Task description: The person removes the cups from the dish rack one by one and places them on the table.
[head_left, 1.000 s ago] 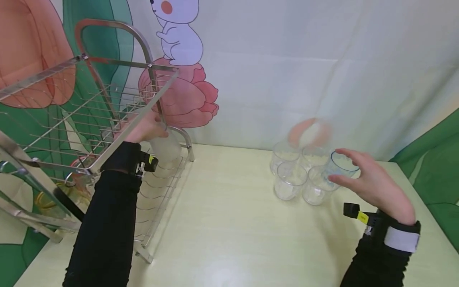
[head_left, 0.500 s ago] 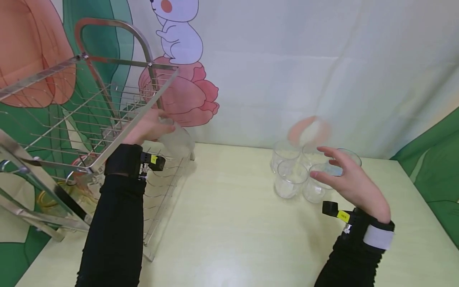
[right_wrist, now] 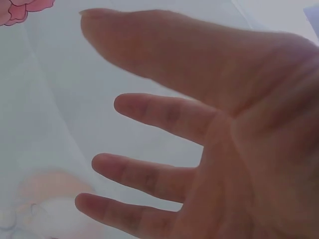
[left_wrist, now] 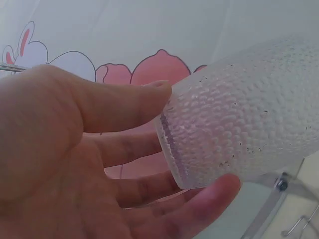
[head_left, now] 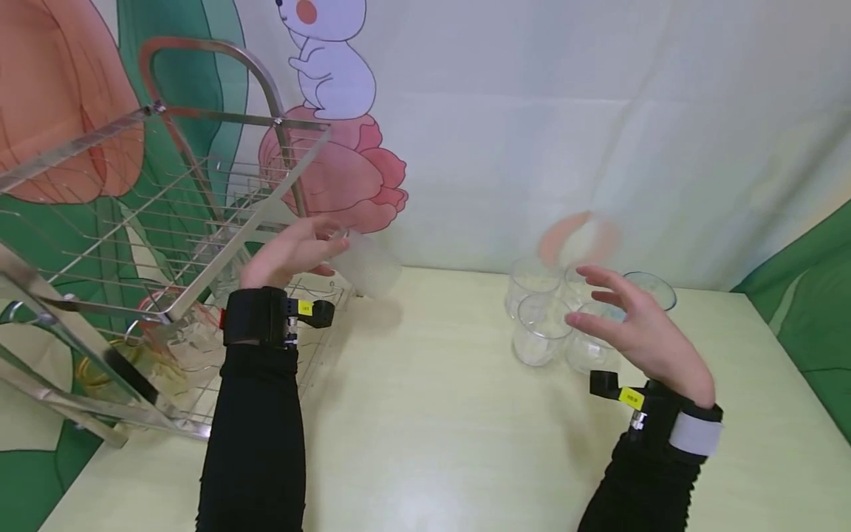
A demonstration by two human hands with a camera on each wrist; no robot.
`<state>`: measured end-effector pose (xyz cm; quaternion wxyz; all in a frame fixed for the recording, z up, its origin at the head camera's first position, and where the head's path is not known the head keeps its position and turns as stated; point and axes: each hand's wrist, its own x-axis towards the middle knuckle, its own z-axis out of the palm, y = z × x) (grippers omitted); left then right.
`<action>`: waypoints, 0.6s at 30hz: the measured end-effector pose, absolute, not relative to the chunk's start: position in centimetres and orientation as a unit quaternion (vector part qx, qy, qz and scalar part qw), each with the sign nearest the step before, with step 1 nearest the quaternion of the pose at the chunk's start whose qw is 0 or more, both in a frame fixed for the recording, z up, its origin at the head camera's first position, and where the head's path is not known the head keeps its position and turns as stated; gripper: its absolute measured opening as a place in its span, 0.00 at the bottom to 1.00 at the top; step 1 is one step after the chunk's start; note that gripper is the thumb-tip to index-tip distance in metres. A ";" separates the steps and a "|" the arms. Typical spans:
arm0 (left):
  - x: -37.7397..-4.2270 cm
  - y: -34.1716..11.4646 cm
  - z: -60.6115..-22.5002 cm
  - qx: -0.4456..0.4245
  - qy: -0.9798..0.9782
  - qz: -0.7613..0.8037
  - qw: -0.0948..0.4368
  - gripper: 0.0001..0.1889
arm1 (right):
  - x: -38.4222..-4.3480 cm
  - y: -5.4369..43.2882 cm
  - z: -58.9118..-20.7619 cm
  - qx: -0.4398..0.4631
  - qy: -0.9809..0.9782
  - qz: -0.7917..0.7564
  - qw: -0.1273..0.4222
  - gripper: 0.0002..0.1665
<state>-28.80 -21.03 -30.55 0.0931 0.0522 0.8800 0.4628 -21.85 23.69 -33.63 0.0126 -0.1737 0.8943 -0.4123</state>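
In the head view my left hand (head_left: 292, 255) pinches a clear, bumpy-textured glass (head_left: 368, 267) near its narrow end and holds it tilted, just right of the wire rack. The left wrist view shows thumb and fingers around the narrow end of that glass (left_wrist: 244, 112). My right hand (head_left: 641, 336) hovers with spread fingers and nothing in it, beside a cluster of clear glasses. A front-left glass (head_left: 540, 336) and a back-left glass (head_left: 530, 284) stand upright there. Partly hidden behind the right hand are a front-right glass (head_left: 588, 353) and a blue-rimmed glass (head_left: 654, 287).
A two-tier metal dish rack (head_left: 251, 223) stands on the left of the pale table (head_left: 425, 414). Its lower tier holds a yellow-rimmed vessel (head_left: 93, 373) and several clear or reddish pieces. A printed curtain (head_left: 479, 148) hangs behind the table.
My left hand has come out of the rack to the right, bringing the glass with it and tilting it. The right hand has shifted left from the blue-rimmed glass, its fingers still spread.
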 end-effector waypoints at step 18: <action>-29.0 -18.3 -34.5 0.096 0.781 0.605 0.122 0.27 | -23.9 20.2 -34.9 -0.170 0.869 -0.464 0.006 0.39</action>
